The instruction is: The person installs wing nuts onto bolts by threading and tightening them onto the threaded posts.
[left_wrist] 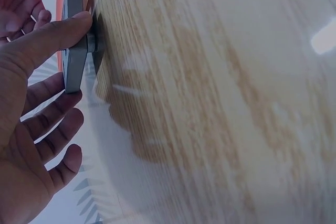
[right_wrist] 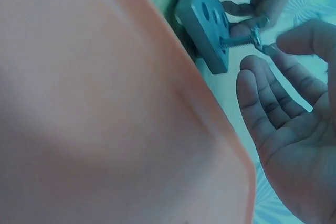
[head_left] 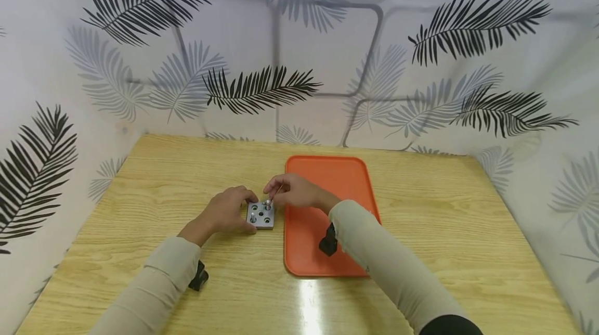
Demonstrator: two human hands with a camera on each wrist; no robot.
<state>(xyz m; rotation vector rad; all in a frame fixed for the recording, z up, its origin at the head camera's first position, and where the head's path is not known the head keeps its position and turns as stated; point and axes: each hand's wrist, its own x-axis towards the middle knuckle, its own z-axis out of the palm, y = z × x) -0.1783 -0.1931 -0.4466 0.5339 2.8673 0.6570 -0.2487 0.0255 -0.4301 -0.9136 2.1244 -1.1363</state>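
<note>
A small square metal plate (head_left: 261,214) with several holes lies left of the orange tray. Two threaded bolts stand up from it; the near-left bolt (head_left: 253,217) has a bare end. My left hand (head_left: 228,211) grips the plate by opposite edges, thumb on the near side and fingers at the far side. On the tip of the other bolt (right_wrist: 237,41) sits what looks like a wing nut (right_wrist: 256,36). The thumb and forefinger of my right hand (right_wrist: 299,124) pinch one wing of it. In the left wrist view a bolt head (left_wrist: 92,42) shows under the plate.
The orange tray (head_left: 323,267) lies right beside the plate, under my right forearm. Both rest on a wood-grain table (head_left: 430,210). A leaf-patterned cloth (head_left: 318,54) rises behind the table and at its sides.
</note>
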